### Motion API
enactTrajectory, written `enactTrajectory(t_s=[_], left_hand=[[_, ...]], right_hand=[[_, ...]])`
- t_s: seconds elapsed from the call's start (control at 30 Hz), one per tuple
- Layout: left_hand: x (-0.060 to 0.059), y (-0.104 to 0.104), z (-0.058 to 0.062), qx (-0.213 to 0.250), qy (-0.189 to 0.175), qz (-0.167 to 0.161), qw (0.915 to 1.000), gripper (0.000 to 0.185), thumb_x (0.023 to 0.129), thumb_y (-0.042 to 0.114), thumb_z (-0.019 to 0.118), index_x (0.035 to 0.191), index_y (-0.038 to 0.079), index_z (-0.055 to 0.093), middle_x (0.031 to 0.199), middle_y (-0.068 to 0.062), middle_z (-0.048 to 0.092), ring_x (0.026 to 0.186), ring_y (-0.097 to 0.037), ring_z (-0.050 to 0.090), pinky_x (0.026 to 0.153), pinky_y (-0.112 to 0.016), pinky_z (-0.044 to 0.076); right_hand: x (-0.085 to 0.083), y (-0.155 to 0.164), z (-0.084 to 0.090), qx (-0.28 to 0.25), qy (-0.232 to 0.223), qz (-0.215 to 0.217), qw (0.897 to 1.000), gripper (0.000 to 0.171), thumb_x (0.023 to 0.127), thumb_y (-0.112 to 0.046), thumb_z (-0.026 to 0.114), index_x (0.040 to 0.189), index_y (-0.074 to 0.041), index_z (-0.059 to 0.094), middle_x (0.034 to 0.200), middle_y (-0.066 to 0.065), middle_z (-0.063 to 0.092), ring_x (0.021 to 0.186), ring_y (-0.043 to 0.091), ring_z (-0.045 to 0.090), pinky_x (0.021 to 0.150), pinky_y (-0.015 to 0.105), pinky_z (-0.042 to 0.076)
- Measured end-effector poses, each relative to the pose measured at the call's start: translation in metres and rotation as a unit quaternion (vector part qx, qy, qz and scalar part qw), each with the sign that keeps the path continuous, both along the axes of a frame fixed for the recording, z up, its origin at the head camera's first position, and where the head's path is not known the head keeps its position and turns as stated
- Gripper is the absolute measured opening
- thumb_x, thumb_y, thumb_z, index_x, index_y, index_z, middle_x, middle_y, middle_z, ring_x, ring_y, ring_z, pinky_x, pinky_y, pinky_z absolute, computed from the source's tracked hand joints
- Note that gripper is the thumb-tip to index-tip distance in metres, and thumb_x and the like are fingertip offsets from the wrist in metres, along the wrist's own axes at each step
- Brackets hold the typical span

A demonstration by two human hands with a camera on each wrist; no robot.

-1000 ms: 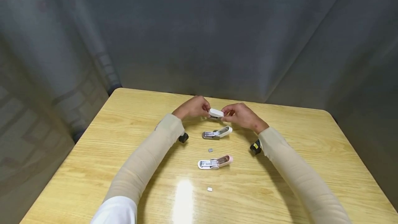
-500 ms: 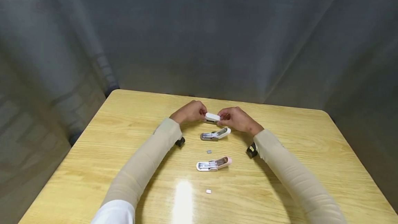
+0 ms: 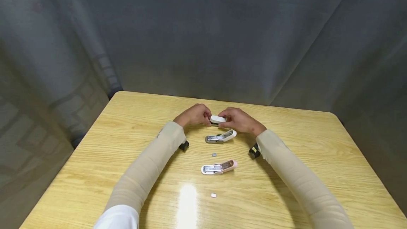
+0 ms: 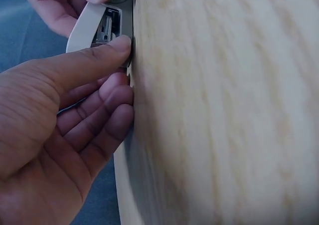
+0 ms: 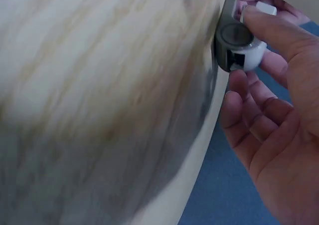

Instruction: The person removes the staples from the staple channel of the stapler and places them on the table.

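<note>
A small white stapler with a grey base [image 3: 218, 119] stands near the table's far edge, between both hands. My left hand [image 3: 196, 114] pinches its left end; in the left wrist view the thumb [image 4: 102, 55] lies along its side, over the base. My right hand [image 3: 239, 119] grips the other end, and in the right wrist view the right thumb [image 5: 279, 33] presses along the stapler's side [image 5: 237, 34]. Metal parts show in the gap between cover and base [image 4: 105, 28]. Fingers partly hide both ends.
Nearer on the wooden table [image 3: 127, 172] lie a grey-and-white stapler [image 3: 220, 137] and a pink-and-white stapler [image 3: 219, 168], both hinged open. Also there are a small grey piece [image 3: 214, 154] and a small whitish piece [image 3: 213, 195]. A dark curtain [image 3: 197, 38] hangs behind.
My right hand has shifted left along the held stapler, its fingers now farther over the right end. The whole view moved slightly earlier; the things on the table have stayed put.
</note>
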State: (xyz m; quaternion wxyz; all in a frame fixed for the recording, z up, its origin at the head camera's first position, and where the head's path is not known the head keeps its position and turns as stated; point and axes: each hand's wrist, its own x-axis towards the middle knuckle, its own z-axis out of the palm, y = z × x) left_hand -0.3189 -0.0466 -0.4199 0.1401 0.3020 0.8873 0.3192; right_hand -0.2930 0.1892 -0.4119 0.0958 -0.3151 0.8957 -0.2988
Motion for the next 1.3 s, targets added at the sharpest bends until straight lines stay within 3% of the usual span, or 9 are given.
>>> enactTrajectory(t_s=[0.17,0.37,0.8,1.17,1.3], left_hand=[[0.001,0.002,-0.002,0.01,0.003,0.006,0.9999,0.014,0.088,0.01,0.083,0.082,0.008,0.072,0.075,0.0,0.066,0.065,-0.012,0.048,0.068,-0.027,0.04],[-0.001,0.0,-0.002,0.008,0.004,0.0,1.0,0.017,0.088,0.011,0.084,0.08,0.007,0.069,0.075,0.0,0.063,0.065,-0.012,0.047,0.067,-0.027,0.039],[-0.006,0.005,0.007,-0.002,-0.045,0.007,0.999,0.023,0.085,0.01,0.086,0.074,0.01,0.066,0.069,0.002,0.057,0.061,-0.011,0.044,0.063,-0.026,0.037],[-0.007,0.005,0.009,0.002,-0.071,0.018,0.9973,0.018,0.085,0.008,0.086,0.076,0.008,0.07,0.071,0.0,0.062,0.059,-0.012,0.046,0.06,-0.027,0.041],[-0.006,0.006,0.01,0.015,-0.085,0.016,0.9962,0.015,0.085,0.006,0.085,0.081,0.006,0.071,0.074,-0.001,0.063,0.061,-0.012,0.047,0.061,-0.027,0.042]], right_hand=[[-0.002,-0.004,-0.001,0.015,0.01,-0.014,1.0,0.016,0.094,-0.019,0.079,0.109,-0.013,0.079,0.096,0.0,0.066,0.082,0.018,0.053,0.072,0.036,0.043],[-0.002,-0.005,-0.004,-0.007,0.004,-0.034,0.999,0.016,0.092,-0.018,0.081,0.108,-0.014,0.082,0.093,-0.002,0.067,0.082,0.018,0.055,0.072,0.036,0.043],[-0.002,0.001,-0.008,-0.048,-0.033,-0.059,0.997,0.017,0.094,-0.018,0.079,0.111,-0.016,0.082,0.09,0.0,0.066,0.079,0.022,0.052,0.07,0.036,0.041],[0.003,0.004,-0.017,-0.108,-0.056,-0.086,0.989,0.031,0.094,-0.017,0.079,0.122,-0.005,0.076,0.103,0.006,0.069,0.088,0.021,0.056,0.076,0.031,0.046],[0.004,0.006,-0.018,-0.115,-0.075,-0.114,0.984,0.031,0.093,-0.021,0.08,0.121,-0.008,0.077,0.108,0.005,0.072,0.093,0.02,0.062,0.079,0.032,0.049]])
